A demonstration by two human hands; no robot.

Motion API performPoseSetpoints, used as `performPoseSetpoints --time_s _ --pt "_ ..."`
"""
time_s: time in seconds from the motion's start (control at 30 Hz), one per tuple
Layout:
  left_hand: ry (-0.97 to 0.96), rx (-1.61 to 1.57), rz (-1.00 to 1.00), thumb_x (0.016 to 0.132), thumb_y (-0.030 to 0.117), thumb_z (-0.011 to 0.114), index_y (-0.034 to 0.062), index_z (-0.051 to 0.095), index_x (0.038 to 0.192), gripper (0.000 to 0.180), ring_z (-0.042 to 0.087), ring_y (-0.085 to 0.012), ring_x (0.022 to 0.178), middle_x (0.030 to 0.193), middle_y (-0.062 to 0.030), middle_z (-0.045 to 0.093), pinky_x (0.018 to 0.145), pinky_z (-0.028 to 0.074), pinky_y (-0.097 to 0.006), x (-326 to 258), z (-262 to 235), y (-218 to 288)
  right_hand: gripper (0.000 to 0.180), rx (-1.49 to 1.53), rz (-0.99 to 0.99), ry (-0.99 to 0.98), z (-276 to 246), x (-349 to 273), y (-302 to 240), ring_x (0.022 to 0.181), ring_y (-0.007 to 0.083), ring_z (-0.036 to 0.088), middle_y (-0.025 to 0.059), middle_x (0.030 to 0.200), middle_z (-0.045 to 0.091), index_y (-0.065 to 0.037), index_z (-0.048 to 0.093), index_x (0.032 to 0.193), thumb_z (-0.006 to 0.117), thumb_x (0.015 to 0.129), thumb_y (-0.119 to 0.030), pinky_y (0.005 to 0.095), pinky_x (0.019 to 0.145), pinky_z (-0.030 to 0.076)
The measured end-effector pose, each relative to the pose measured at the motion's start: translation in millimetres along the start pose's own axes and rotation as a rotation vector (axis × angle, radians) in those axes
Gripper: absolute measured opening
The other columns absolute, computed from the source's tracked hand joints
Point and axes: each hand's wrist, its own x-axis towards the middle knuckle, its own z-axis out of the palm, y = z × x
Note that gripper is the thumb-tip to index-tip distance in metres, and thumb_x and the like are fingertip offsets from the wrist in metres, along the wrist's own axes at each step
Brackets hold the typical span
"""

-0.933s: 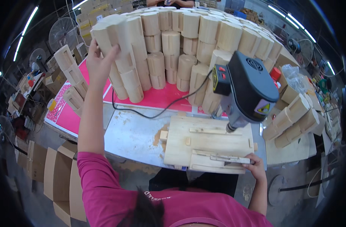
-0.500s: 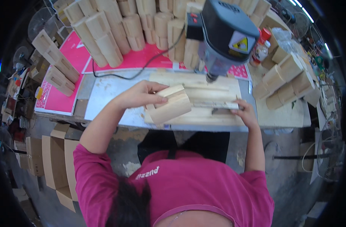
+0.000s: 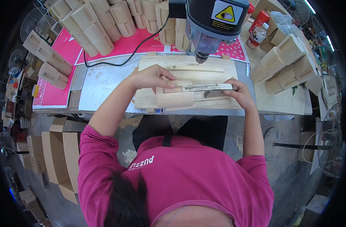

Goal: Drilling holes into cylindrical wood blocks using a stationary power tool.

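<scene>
A pale wooden block [image 3: 175, 99] with a rounded side and a groove lies across the wooden board [image 3: 154, 67] on the bench. My left hand [image 3: 157, 80] grips its upper left part between thumb and fingers. My right hand [image 3: 241, 94] is closed on the right end of a narrow pale strip with a dark metal edge [image 3: 207, 87]. The strip's left end lies at the block's groove; whether it sits inside, I cannot tell. Just beyond my hands, the bit of the drill press [image 3: 201, 58] points down at the board, apart from the block.
Wooden blocks [image 3: 101, 36] stand in stacks at the back on a pink sheet [image 3: 127, 50]. More stacked blocks [image 3: 290, 72] stand at the right, near a bottle [image 3: 257, 36]. A black cable [image 3: 123, 62] crosses the bench. An open cardboard box [image 3: 53, 159] stands low at the left.
The block has come down from a raised, tilted hold to lie level on the board. My right hand has brought the strip up and left, against the block. The whole view has shifted slightly.
</scene>
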Motion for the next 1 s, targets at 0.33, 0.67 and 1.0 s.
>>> performPoseSetpoints --time_s 0.33,0.67,1.0 --pt "1.109 -0.185 0.508 0.069 0.024 0.074 0.0019 0.041 0.124 0.068 0.045 -0.0246 0.107 0.109 -0.0111 0.049 0.088 0.039 -0.034 -2.0 112.9 -29.2 0.030 -0.367 -0.273 0.379 21.1 -14.7 4.8 0.082 0.0065 0.048 -0.0011 0.088 0.055 -0.002 0.057 0.097 0.071 0.071 -0.006 0.0224 0.073 0.040" --pt "0.999 0.511 0.345 0.056 0.029 0.077 0.0062 0.055 0.112 0.065 0.048 -0.0255 0.092 0.098 -0.0078 0.054 0.082 0.032 -0.039 12.8 120.0 -40.7 0.030 -0.314 0.043 0.513 14.3 -3.7 37.2 0.051 0.0096 0.038 -0.0004 0.055 0.044 -0.002 0.058 0.092 0.074 0.069 -0.012 0.0258 0.049 0.036" --pt "0.964 0.494 0.339 0.056 0.027 0.077 0.0109 0.059 0.110 0.059 0.047 -0.0200 0.086 0.082 0.0010 0.056 0.077 0.028 -0.036 31.2 73.8 -57.5 0.030 -0.316 0.092 0.510 26.5 30.6 21.9 0.054 0.0096 0.042 0.0014 0.059 0.050 0.001 0.058 0.090 0.074 0.070 -0.016 0.0264 0.050 0.037"
